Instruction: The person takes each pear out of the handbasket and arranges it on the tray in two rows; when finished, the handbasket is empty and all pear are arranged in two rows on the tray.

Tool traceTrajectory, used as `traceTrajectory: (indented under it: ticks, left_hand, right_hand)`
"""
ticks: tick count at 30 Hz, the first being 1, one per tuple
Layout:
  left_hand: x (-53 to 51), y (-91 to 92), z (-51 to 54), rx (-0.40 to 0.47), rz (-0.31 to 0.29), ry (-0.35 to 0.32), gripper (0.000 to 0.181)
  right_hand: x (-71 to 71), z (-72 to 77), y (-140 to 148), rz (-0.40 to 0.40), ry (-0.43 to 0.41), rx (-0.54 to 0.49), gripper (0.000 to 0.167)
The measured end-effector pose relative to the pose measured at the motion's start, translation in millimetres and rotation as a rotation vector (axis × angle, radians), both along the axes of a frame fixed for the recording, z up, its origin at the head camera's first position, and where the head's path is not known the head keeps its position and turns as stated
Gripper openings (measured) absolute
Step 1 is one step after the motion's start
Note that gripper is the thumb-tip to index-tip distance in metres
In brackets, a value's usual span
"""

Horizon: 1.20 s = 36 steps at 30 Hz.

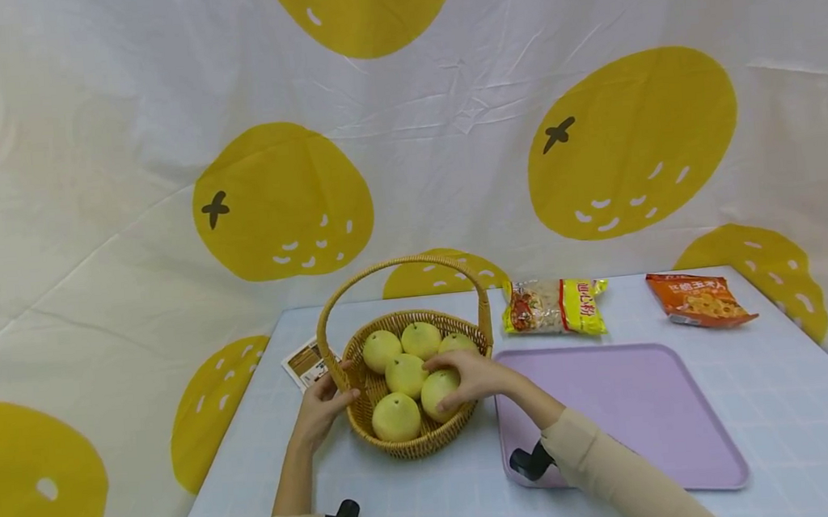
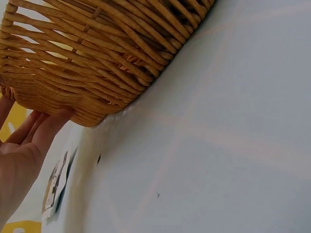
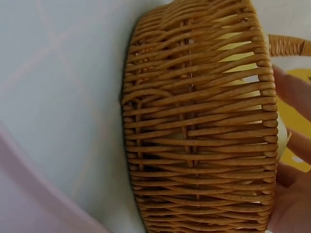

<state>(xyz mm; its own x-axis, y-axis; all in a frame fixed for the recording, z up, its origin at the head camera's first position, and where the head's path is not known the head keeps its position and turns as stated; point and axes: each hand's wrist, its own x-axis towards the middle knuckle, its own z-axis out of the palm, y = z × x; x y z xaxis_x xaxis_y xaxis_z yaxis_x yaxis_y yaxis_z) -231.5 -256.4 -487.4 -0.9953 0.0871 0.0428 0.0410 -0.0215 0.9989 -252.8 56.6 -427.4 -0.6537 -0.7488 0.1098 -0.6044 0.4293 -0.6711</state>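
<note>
A woven wicker basket (image 1: 418, 449) with a tall arched handle holds several round, pale yellow-green pears (image 1: 396, 416). At its left side, by the foot of the handle, my left hand (image 1: 319, 408) grips the rim, thumb toward the inside; the left wrist view shows fingers (image 2: 53, 127) against the wicker from outside. Reaching over the right rim, my right hand (image 1: 477, 375) holds the right front pear (image 1: 439, 393), with thumb and fingers spread around it. In the right wrist view the basket wall (image 3: 204, 126) hides most of that pear.
Right of the basket lies a lilac tray (image 1: 616, 413), partly under the right forearm. Behind it are a yellow-and-clear food packet (image 1: 555, 307) and an orange snack bag (image 1: 702, 299). A printed card (image 1: 305, 364) lies left of the basket. A fruit-patterned cloth (image 1: 447, 126) hangs behind the table.
</note>
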Motion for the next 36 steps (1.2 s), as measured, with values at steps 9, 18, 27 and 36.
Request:
traceTrajectory:
  ticks: [9,18,27,36]
  left_hand:
    - [0.6,0.8,-1.0,0.019,0.004,0.003,0.060]
    - [0.7,1.4,-4.1,0.029,0.004,0.010,0.060]
    - [-1.6,2.1,-3.2,0.047,0.001,0.002,0.060]
    - [0.7,1.7,-4.2,0.044,0.001,0.010,0.059]
  right_hand:
    - [0.7,1.9,-5,0.024,0.038,0.118,0.060]
    - [0.5,-4.8,1,-0.001,-0.012,-0.074,0.058]
    - [4.8,-6.8,9,-0.030,-0.118,-0.299,0.061]
    - [17.6,8.1,25,-0.049,-0.132,-0.440,0.061]
